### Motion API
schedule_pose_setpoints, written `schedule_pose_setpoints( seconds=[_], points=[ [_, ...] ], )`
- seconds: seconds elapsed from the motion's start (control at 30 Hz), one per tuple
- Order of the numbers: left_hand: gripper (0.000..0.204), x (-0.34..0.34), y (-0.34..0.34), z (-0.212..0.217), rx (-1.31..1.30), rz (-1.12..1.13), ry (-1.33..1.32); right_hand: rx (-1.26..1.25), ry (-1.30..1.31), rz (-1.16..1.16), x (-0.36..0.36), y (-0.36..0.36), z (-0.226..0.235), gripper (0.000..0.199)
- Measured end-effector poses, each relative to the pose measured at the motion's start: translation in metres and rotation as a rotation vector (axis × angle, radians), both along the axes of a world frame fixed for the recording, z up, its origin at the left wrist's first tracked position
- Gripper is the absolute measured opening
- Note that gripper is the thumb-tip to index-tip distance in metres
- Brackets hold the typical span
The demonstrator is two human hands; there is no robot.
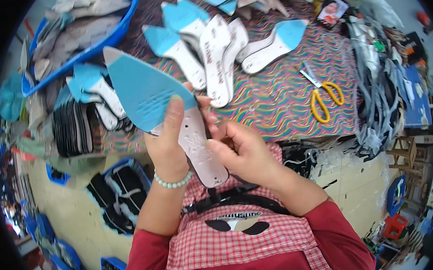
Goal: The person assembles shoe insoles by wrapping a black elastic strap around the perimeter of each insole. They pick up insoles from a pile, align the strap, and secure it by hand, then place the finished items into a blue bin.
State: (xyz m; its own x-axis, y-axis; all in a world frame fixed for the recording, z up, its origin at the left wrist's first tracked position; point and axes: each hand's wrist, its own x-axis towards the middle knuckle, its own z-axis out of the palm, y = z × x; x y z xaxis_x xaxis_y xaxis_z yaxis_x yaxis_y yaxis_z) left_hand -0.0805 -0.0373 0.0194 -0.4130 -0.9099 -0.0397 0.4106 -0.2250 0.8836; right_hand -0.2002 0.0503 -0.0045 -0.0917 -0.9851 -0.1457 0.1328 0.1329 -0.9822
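A pointed shoe insole [140,87], blue at the forepart and pale at the heel, is held up tilted over the table's front edge. My left hand [169,146] grips it round the middle, thumb on top and fingers behind. At the insole's right edge, near the heel part, my right hand [248,153] is closed, thumb and curled fingers pinching that edge. Its fingertips are partly hidden. Beyond my hands lie several similar insoles, among them a white pair [216,59] with printing and a blue-toed pair [266,54] to the right.
Yellow-handled scissors [318,84] lie on the patterned tablecloth [275,108]. At the far left stands a blue basin [119,37] full of insole pieces, with a stack of insoles [70,130] before it. Grey strips [373,84] hang at the right edge near a phone [332,11].
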Motion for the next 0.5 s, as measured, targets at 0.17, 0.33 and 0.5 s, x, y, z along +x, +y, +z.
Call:
schedule_pose_setpoints(
  seconds=[0.17,0.33,0.5],
  points=[
    [0.054,-0.017,0.008,-0.027,-0.105,-0.04,-0.168,-0.445,0.77,-0.398,0.002,-0.012,-0.023,0.021],
    [0.046,0.003,0.007,-0.034,0.022,-0.184,-0.085,-0.509,0.718,-0.181,-0.031,-0.005,-0.023,0.02],
    [0.029,-0.006,0.018,-0.027,0.006,-0.277,-0.139,-0.202,0.141,-0.103,-0.042,-0.016,0.015,0.02]
  ],
)
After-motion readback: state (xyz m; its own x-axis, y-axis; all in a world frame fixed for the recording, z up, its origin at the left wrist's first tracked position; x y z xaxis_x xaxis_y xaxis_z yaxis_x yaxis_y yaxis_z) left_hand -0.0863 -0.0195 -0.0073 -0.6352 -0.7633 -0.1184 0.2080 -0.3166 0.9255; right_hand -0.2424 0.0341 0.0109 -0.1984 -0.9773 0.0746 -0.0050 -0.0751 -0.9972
